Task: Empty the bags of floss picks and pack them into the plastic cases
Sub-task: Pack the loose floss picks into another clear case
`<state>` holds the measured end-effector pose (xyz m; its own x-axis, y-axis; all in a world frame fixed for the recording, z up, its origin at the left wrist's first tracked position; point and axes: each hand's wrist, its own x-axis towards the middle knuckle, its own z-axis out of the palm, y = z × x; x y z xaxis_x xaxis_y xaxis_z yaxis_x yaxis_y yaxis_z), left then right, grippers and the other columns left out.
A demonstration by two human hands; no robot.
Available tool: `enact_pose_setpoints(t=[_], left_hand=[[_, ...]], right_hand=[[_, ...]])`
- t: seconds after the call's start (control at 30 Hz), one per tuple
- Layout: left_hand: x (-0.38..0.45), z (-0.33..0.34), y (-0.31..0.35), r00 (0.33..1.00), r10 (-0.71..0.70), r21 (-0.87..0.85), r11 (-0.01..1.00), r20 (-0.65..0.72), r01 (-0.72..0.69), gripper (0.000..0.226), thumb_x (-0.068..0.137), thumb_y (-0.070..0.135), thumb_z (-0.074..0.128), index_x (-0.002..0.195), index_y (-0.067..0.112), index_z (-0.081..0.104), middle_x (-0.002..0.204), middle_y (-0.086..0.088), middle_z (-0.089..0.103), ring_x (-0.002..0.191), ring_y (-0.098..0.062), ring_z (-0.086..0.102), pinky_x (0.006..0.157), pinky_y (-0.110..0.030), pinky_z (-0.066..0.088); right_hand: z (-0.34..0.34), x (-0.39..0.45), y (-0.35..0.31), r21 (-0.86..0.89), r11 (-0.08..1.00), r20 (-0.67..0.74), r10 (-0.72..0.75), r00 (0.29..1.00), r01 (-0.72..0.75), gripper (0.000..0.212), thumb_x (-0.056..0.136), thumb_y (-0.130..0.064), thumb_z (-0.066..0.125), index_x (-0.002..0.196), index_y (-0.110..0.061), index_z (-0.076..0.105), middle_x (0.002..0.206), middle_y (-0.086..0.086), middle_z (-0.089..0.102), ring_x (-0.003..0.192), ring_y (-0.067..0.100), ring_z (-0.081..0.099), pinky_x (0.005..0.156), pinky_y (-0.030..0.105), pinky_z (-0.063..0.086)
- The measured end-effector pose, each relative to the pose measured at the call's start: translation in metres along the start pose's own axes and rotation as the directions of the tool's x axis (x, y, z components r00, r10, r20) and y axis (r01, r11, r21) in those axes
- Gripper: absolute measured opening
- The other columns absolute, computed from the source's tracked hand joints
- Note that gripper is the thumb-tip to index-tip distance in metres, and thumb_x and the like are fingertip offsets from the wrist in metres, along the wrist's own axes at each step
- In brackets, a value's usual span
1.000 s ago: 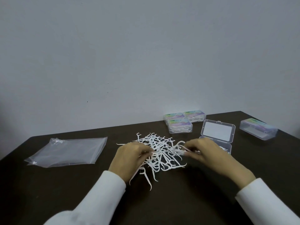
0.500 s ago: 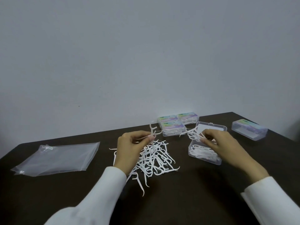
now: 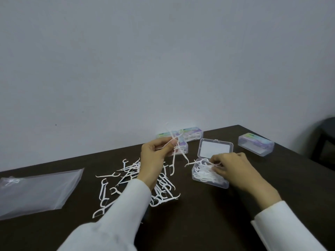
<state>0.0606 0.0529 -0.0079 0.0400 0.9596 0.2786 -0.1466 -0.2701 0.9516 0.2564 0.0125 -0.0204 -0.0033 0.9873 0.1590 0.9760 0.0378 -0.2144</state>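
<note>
A loose heap of white floss picks (image 3: 126, 178) lies on the dark table (image 3: 199, 214). My left hand (image 3: 155, 156) is raised above the heap and pinches a few floss picks (image 3: 175, 147) that dangle from its fingertips. An open clear plastic case (image 3: 215, 151) stands to the right, its lid up and its tray holding picks. My right hand (image 3: 230, 167) rests over the tray and pinches picks inside it.
An empty clear plastic bag (image 3: 36, 191) lies flat at the left. Three closed filled cases (image 3: 190, 135) are stacked near the wall behind my left hand. Another closed case (image 3: 255, 146) sits at the far right. A dark stool (image 3: 324, 134) stands beyond the table's right edge.
Both hands left the heap. My left hand rose with a few picks, and my right hand carried picks to the open case and lowered them into its tray.
</note>
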Motion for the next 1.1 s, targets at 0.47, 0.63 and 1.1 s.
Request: enact_pose_setpoints(t=[0.47,0.63,1.1], left_hand=[[0.015,0.021,-0.009,0.989,-0.147,-0.182,0.973,-0.007,0.143,0.011,0.082,0.008,0.068,0.093,0.007,0.070,0.088,-0.005,0.073,0.081,-0.013,0.068,0.076,-0.019,0.056],[0.016,0.019,-0.009,0.988,-0.154,-0.192,0.970,-0.013,0.149,0.018,0.083,0.009,0.066,0.100,0.004,0.069,0.092,-0.006,0.072,0.077,-0.008,0.067,0.069,-0.015,0.054],[0.017,0.012,-0.005,0.988,-0.150,-0.214,0.966,-0.022,0.142,0.010,0.083,0.009,0.066,0.092,0.009,0.071,0.089,-0.005,0.072,0.079,-0.011,0.068,0.079,-0.020,0.055]], right_hand=[[0.006,0.003,0.008,0.310,0.947,-0.116,-0.047,0.992,0.081,0.016,0.086,-0.009,0.064,0.095,-0.022,0.067,0.097,-0.003,0.067,0.084,0.004,0.062,0.078,0.016,0.052],[0.005,0.003,0.012,0.363,0.929,-0.179,-0.011,0.984,0.077,0.020,0.088,-0.007,0.059,0.091,-0.027,0.063,0.098,-0.006,0.064,0.087,0.004,0.060,0.078,0.016,0.051],[0.022,0.009,-0.032,0.057,0.986,-0.219,-0.142,0.965,0.158,0.037,0.093,-0.038,0.049,0.128,-0.030,0.041,0.126,-0.008,0.057,0.119,0.013,0.049,0.107,0.035,0.022]])
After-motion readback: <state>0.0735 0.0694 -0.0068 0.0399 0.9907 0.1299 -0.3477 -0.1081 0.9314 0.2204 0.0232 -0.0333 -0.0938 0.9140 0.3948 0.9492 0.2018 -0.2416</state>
